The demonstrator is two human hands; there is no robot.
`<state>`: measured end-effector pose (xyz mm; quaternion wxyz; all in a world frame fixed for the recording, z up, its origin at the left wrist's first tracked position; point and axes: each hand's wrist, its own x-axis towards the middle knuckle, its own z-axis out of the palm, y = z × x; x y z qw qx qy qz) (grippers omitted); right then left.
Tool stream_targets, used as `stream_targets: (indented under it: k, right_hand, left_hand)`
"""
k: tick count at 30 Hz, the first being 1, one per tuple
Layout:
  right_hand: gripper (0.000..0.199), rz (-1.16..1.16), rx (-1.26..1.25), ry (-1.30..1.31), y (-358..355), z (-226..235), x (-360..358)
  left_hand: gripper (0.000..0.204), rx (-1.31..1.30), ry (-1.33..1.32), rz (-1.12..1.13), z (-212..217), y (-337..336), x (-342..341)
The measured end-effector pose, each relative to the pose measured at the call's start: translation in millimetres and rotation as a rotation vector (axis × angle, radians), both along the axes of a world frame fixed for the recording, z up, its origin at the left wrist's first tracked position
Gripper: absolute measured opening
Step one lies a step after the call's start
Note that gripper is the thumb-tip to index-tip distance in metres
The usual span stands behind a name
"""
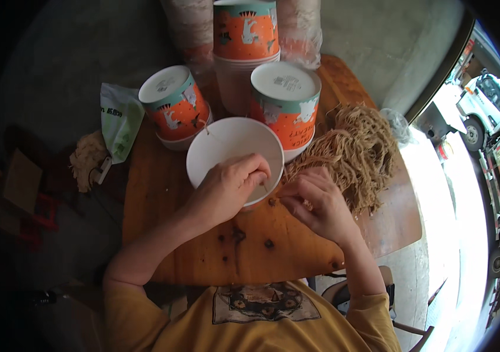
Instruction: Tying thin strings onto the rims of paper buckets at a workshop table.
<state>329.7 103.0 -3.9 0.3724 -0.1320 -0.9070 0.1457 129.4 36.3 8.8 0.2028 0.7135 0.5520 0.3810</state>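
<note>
upturned cups [232,100] crowd the far side; near tabletop [244,252] lies free.

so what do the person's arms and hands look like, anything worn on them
Both forearms are bare from the elbow down. The left hand and right hand wear no gloves, and no rings or watch show. Mustard-yellow short sleeves end near the elbows.

Tall cup stack [245,35] — top cut off; bowl [226,146] floor hidden.
</note>
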Motion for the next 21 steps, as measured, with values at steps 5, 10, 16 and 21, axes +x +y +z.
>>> stream_targets:
  k: [5, 10, 16, 21]
  right_hand:
    - [0.011, 0.034, -0.206, -0.062, 6, -2, -4]
    - [0.009, 0.019, -0.279, -0.050, 5, -7, -5]
    - [0.007, 0.008, -0.264, -0.069, 6, -3, -11]
    - [0.008, -0.008, -0.286, -0.096, 7, -3, -13]
  left_hand:
    - [0.007, -0.402, -0.277, -0.026, 9, 4, -1]
    - [0.020, -0.499, -0.405, -0.155, 1, 3, -14]
    - [0.029, -0.431, 0.044, -0.209, 13, 19, -31]
    - [0.024, -0.741, 0.167, -0.304, 29, 26, -23]
